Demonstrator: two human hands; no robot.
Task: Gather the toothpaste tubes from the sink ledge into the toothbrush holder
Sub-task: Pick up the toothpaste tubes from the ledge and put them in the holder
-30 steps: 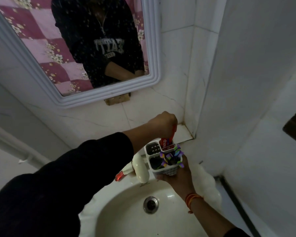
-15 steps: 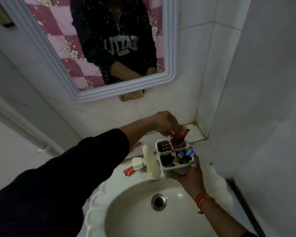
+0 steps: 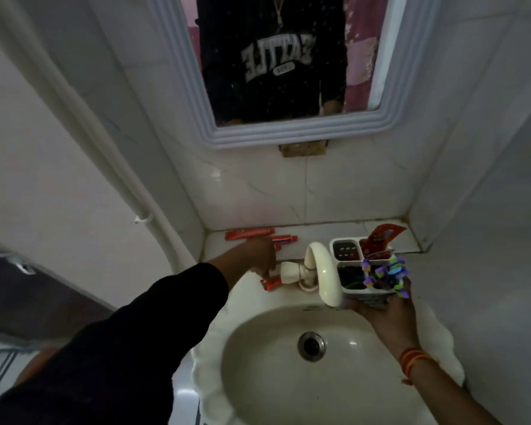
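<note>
Toothbrush holder (image 3: 354, 265), white, four compartments, cupped from beneath in right hand (image 3: 383, 314) at 3 o'clock of tap (image 3: 321, 271); red toothpaste tube (image 3: 380, 240) upright in far-right compartment, purple-green brushes (image 3: 387, 273) in near-right one. Left hand (image 3: 259, 256) at 9 o'clock of tap, fingers curled down onto red tube (image 3: 270, 283) on sink ledge (image 3: 288, 233); grip itself hidden. Further red tubes (image 3: 249, 233) on ledge at 12 o'clock of left hand.

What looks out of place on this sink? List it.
Red toothpaste tubes lie loose on the back ledge, and another tube lies beside the tap, under the left hand. Nothing looks spilled or broken.
</note>
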